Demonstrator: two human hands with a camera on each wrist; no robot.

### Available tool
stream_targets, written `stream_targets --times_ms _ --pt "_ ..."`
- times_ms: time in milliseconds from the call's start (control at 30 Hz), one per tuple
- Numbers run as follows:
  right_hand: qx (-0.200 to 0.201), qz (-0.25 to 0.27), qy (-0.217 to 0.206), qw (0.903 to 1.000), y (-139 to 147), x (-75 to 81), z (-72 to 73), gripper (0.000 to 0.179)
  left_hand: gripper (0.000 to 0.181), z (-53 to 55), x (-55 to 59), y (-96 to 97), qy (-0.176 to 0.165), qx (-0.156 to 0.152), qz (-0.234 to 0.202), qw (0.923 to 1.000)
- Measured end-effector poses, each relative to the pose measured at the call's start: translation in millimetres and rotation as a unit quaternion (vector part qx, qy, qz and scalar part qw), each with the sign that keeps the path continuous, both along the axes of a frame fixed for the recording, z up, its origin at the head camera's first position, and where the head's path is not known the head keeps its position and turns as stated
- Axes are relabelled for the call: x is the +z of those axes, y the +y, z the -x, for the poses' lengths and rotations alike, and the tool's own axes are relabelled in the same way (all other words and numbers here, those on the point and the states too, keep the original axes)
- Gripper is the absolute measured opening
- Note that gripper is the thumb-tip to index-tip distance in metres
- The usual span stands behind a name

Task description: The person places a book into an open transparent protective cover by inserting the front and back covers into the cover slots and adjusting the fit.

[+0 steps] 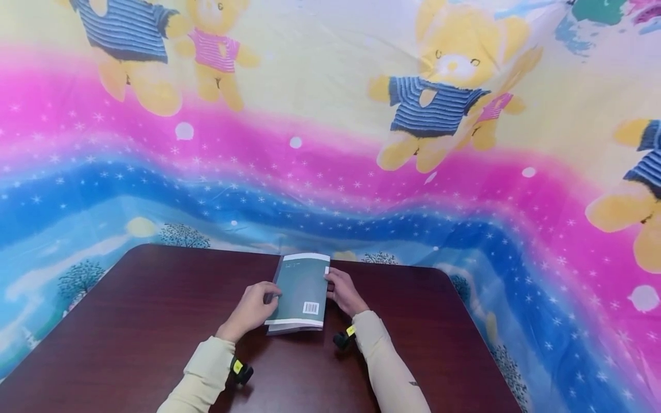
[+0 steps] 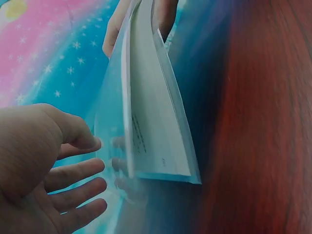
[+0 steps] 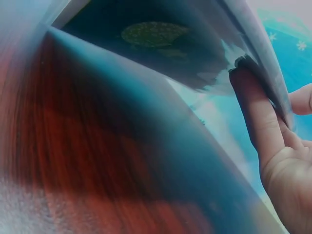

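A thin book (image 1: 300, 284) with a grey-green cover and a white barcode label is held above the table, tilted. Around it is a clear plastic book cover (image 2: 111, 117), whose transparent flap stands out past the book's open edge. At that left side, my left hand (image 1: 253, 308) pinches the flap's edge between thumb and forefinger; its other fingers are spread apart. My right hand (image 1: 345, 291) grips the book's right edge, thumb on the upper face and fingers beneath. In the left wrist view, the white pages (image 2: 151, 97) show between the boards, slightly parted.
The dark reddish-brown table (image 1: 170, 321) extends to both sides and under the book. Behind it hangs a colourful cloth (image 1: 320, 172) printed with bears and snowflakes. A black wrist device (image 1: 241, 371) is strapped at the left cuff, another (image 1: 343, 338) at the right.
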State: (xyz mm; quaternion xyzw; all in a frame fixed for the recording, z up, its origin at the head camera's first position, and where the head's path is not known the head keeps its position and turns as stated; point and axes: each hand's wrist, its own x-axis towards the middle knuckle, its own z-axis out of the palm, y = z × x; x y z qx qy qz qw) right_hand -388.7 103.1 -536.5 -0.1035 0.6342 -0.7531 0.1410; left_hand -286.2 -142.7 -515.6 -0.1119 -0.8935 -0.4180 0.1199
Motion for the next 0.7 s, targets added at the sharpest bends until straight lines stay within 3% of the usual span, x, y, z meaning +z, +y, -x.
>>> stream_targets --times_ms 467,700 --pt "-0.033 0.000 0.005 0.9995 4 18.0 -2.2 0.039 0.018 -7.3 31.8 36.0 0.054 -0.018 0.008 0.9983" --pt "-0.037 0.002 0.012 0.9993 4 26.9 -2.8 0.041 0.020 -8.4 46.7 60.8 0.076 -0.020 0.033 0.9963"
